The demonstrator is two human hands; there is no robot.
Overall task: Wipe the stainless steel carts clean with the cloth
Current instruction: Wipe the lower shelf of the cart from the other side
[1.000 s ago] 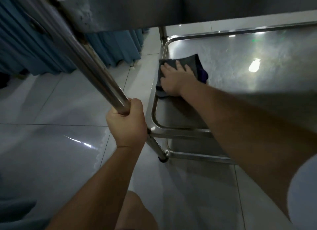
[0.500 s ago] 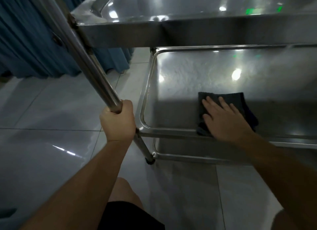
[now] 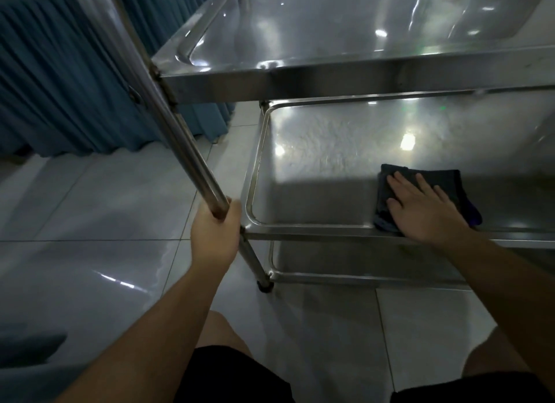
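Right hand (image 3: pixel 426 210) flat on cloth (image 3: pixel 441 178) at shelf (image 3: pixel 315 150) front rim — left hand (image 3: pixel 214 237) grips cart leg (image 3: pixel 180 141).

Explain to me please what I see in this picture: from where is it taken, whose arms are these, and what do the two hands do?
The picture comes from a wide-angle camera worn on a person's head, looking forward and down, so the two bare arms are that person's own. No robot is present.

In front stands a stainless steel cart with shelves one above another. The left hand grips the cart's slanted metal post, with its fingers curled round it. The right hand lies flat, fingers straight, pressing a dark folded cloth onto the middle shelf near its front edge. That shelf shows pale smears behind the cloth.

Around the cart you see a glossy tiled floor and a blue curtain at the left. The person's knees show at the bottom.
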